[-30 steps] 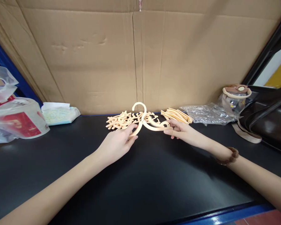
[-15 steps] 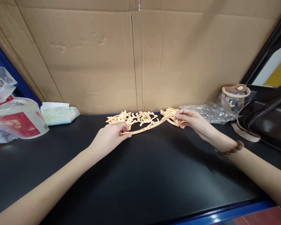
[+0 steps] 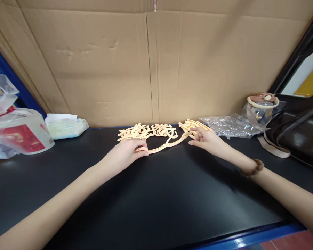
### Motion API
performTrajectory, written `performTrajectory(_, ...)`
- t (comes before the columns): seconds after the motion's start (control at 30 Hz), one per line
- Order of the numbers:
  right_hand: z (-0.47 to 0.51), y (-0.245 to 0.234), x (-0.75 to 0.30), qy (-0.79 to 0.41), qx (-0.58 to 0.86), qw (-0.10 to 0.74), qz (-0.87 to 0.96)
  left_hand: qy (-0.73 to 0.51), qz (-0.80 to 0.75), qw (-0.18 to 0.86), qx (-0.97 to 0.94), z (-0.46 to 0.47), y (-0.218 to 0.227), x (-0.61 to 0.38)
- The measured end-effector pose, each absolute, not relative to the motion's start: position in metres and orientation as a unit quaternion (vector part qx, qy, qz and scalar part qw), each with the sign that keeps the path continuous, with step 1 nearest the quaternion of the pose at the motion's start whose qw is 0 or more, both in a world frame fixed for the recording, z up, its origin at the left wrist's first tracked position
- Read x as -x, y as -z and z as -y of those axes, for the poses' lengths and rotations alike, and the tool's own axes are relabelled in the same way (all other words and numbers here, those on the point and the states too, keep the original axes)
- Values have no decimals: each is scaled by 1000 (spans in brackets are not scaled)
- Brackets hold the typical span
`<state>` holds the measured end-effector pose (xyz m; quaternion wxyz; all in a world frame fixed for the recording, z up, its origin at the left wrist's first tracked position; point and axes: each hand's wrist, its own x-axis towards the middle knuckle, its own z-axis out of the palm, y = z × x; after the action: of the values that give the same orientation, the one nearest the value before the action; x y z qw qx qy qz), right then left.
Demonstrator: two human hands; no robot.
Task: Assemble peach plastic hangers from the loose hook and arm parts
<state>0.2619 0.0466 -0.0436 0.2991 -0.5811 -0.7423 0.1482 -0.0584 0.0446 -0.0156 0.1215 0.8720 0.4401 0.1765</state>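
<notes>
A long, bowed cream plastic strip [image 3: 158, 150], shaped like a clothes hanger's arms, spans between my two hands just above the black table. My left hand [image 3: 130, 151] pinches its left end between thumb and fingers. At the other end my right hand [image 3: 205, 139] has its fingers curled about the strip; part of that grip is hidden. A thin curved piece like a hook [image 3: 169, 138] rises from near the strip's middle. Behind lies a pile of small curved cream pieces [image 3: 135, 131]. Beyond my right hand is a stack of long cream strips [image 3: 190, 124].
Crumpled clear plastic [image 3: 226, 125] lies at the back right, beside a clear bottle [image 3: 262, 111] with a strap and a dark bag [image 3: 302, 128]. A tissue pack [image 3: 65, 127] and a plastic bag [image 3: 21, 135] stand left. Cardboard [image 3: 106, 69] walls the back.
The strip's right end has dropped slightly and moved left, and the strip bends more. My right hand has shifted its grip, thumb lower. My left hand moved slightly right and down.
</notes>
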Motion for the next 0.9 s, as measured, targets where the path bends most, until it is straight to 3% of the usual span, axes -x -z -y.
performTrajectory(0.57,-25,37,-240,-236,484,291,791,-160,-453,171,-860,-47,16,61)
performTrajectory(0.77,-13,35,-224,-181,451,332,808,-158,-440,195,-862,-46,16,61)
performTrajectory(0.9,-6,28,-219,-162,500,280,804,-158,-441,190,-863,-46,15,60)
